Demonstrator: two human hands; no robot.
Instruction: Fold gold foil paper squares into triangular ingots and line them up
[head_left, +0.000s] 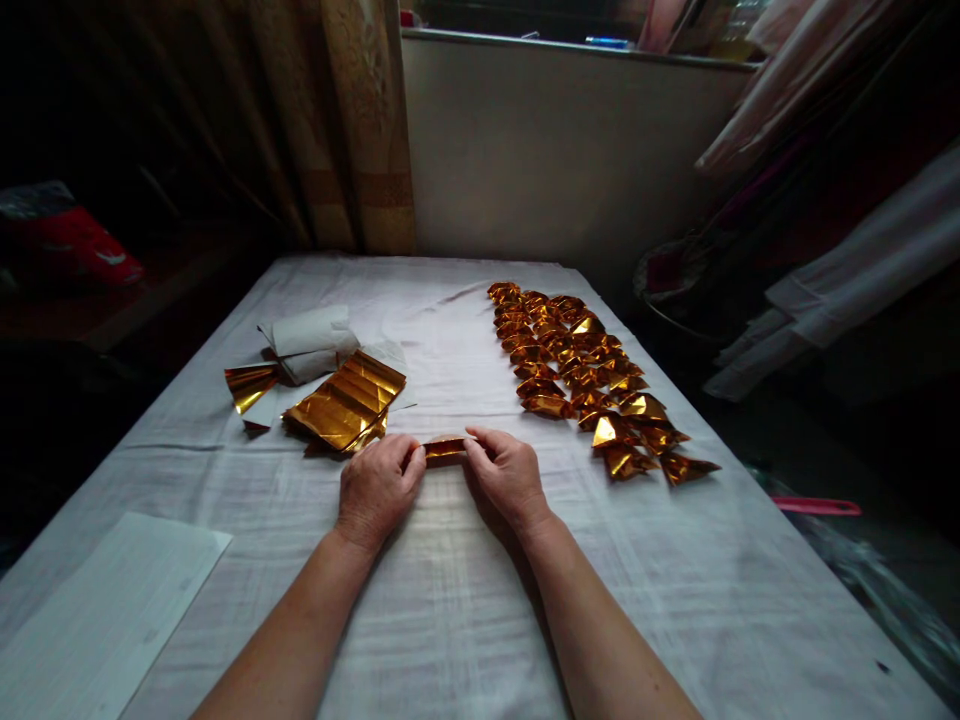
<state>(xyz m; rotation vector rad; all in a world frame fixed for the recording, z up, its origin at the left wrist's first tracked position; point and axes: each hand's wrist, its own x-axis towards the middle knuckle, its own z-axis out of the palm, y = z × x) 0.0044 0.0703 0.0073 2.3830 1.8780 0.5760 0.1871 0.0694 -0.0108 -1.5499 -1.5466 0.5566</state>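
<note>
Has a paper sheet (120, 610) at the near left corner of the bench (450, 620). Pinches a gold foil strip (445, 452) by its ends in left hand (381, 487) and right hand (511, 475), midway between side edges. Beyond, has stacked foil sheets (349, 400) toward left edge, folded foil pieces (577, 376) along right.

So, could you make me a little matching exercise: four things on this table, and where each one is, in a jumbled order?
Things:
1. folded gold strip
2. pile of gold sheets
3. shaped gold pieces
4. large flat white sheet

Places:
A. grouped on the right side of the white cloth
B. at the near left
C. between the left hand and right hand
D. just beyond the left hand

Pairs: 1-C, 2-D, 3-A, 4-B
</note>
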